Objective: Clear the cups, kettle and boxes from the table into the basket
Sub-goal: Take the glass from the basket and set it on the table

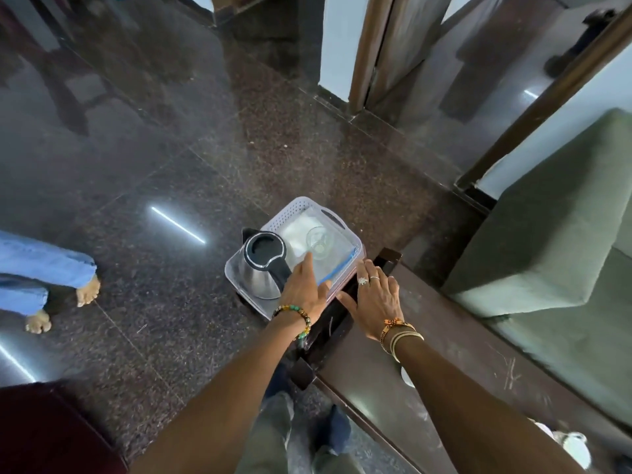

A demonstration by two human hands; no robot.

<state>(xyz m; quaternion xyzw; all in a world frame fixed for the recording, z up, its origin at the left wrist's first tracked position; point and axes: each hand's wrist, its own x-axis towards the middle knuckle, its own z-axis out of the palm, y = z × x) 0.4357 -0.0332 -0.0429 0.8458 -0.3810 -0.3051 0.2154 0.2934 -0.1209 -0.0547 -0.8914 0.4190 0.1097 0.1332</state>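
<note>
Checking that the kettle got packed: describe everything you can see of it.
The kettle is shiny steel with a black lid, black handle and dark spout. It stands upright in the left end of the pale perforated basket, spout pointing away. The left hand lies over its handle; contact cannot be confirmed.

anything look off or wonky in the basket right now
Mildly. The kettle seems to lean at the left side of the basket, its spout poking past the rim. A clear glass cup appears to stand loose on the lidded plastic box, where it might tip. Nothing looks spilled or broken.
</note>
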